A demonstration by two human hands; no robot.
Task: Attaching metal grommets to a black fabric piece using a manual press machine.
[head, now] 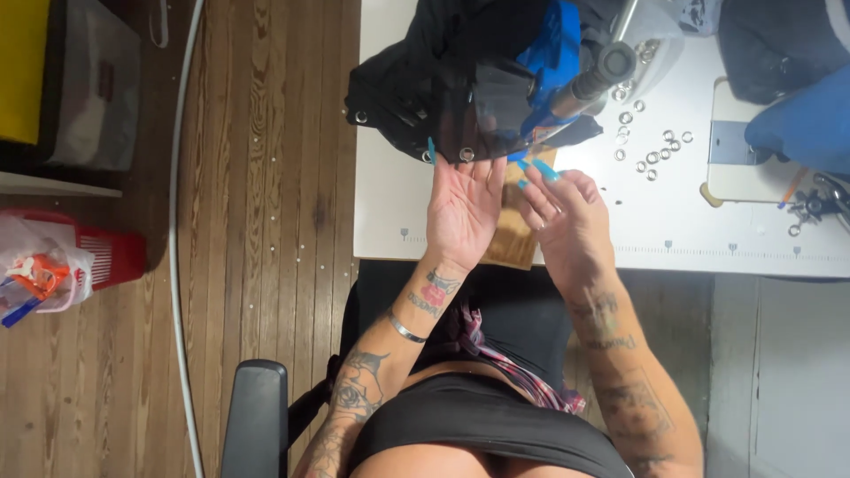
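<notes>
While you sit at the near edge of the white table, start at your far left, off the table: a red basket with a plastic bag of bits stands on the wooden floor, and a white cable runs along the boards. Your left hand lies palm up and open over the table's near-left corner, fingers spread, gripping nothing; its fingertips reach up to the lower hem of the black garment, just under two eyelets set in the fabric. That garment is bunched across the far-left part of the table, directly beyond both hands, with its hem running left to right and a blue patch showing under the metal press. A wooden block lies between your two hands, partly hidden. Your right hand is loosely curled, long blue nails pointing toward the hem; whether it pinches an eyelet you cannot tell. The left hand is the nearer one to the fabric. Further right, loose silver eyelets scatter across the middle of the table, and a small tool rests near the right edge
</notes>
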